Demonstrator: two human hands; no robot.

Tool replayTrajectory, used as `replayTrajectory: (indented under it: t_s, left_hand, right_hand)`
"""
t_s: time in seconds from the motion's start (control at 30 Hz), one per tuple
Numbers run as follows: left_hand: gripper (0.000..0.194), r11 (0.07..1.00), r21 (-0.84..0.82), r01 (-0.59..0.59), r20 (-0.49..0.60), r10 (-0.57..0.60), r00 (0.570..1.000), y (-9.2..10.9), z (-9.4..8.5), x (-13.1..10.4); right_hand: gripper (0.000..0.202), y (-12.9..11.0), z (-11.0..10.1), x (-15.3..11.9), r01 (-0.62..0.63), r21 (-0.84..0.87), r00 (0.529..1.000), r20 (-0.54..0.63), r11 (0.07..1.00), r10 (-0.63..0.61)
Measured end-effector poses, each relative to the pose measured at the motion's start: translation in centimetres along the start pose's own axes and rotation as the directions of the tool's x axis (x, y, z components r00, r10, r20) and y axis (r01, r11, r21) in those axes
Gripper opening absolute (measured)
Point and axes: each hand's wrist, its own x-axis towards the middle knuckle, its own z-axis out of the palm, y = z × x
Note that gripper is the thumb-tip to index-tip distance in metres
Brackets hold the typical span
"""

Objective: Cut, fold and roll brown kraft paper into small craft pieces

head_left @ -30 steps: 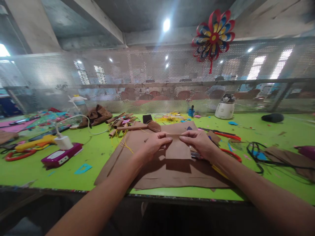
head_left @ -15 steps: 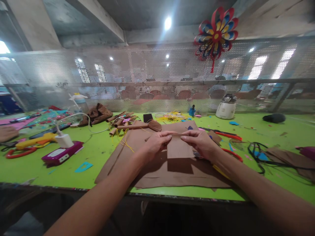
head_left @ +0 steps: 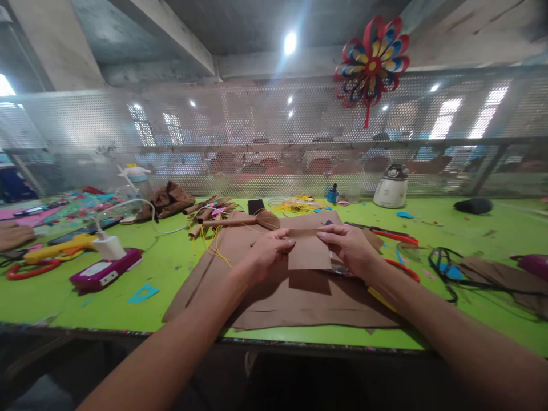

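Note:
Between my two hands is a small piece of brown paper [head_left: 310, 254], with a narrow folded strip along its top edge. My left hand [head_left: 270, 251] pinches its upper left corner between thumb and fingers. At the upper right corner, my right hand [head_left: 347, 245] pinches the same piece. The paper hangs just above large brown paper sheets [head_left: 261, 305] and casts a shadow on them. Partly hidden under my right hand lies a shiny tool, too covered to name. A rolled brown paper stick with a pleated fan end [head_left: 268, 219] lies beyond my left hand.
Rolled paper tubes [head_left: 209, 214] and yellow string [head_left: 220, 251] lie behind. A purple power strip [head_left: 107, 269] with a white charger stands left. Red-handled scissors [head_left: 398, 235] and a black cable [head_left: 440, 268] lie right. Another person's hand [head_left: 16, 233] rests at far left.
My fingers have shifted slightly along the paper's top edge, and its folded strip now shows more. The paper is a little higher in view. The whole view has moved slightly.

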Motion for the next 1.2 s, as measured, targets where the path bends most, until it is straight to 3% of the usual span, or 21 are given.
replayTrajectory:
  t_s: [0.23,0.4,0.63,0.9,1.1,1.2]
  left_hand:
    - [0.013,0.999,0.049,0.02,-0.023,-0.019,1.0,0.2,0.0,-0.3]
    - [0.029,0.996,0.082,0.041,-0.073,-0.035,0.997,0.4,0.4,-0.3]
    - [0.026,0.993,0.113,0.032,-0.07,-0.024,0.997,0.5,0.6,-0.3]
    - [0.025,0.993,0.112,0.034,-0.036,-0.03,0.999,0.8,0.8,-0.6]
    - [0.039,0.994,0.096,0.055,-0.028,-0.053,0.998,0.9,0.6,-0.7]
    - [0.027,0.988,0.103,0.119,-0.054,-0.114,0.992,0.6,0.5,-0.5]
  right_hand:
    - [0.026,-0.2,0.1,-0.2,-0.05,0.028,0.998,-0.021,0.998,0.051]
    - [0.027,-0.7,0.6,-0.9,-0.097,0.006,0.994,0.055,0.995,0.097]
    - [0.027,-0.6,0.6,-1.0,-0.094,0.011,0.988,0.125,0.996,0.092]
    - [0.024,-0.5,0.6,-1.0,-0.078,-0.013,0.995,0.067,0.997,0.079]
    - [0.027,-0.7,0.5,-0.7,-0.039,0.008,0.999,0.032,0.999,0.039]
    - [0.027,-0.8,0.4,-0.5,0.027,0.033,0.999,-0.037,0.999,-0.026]
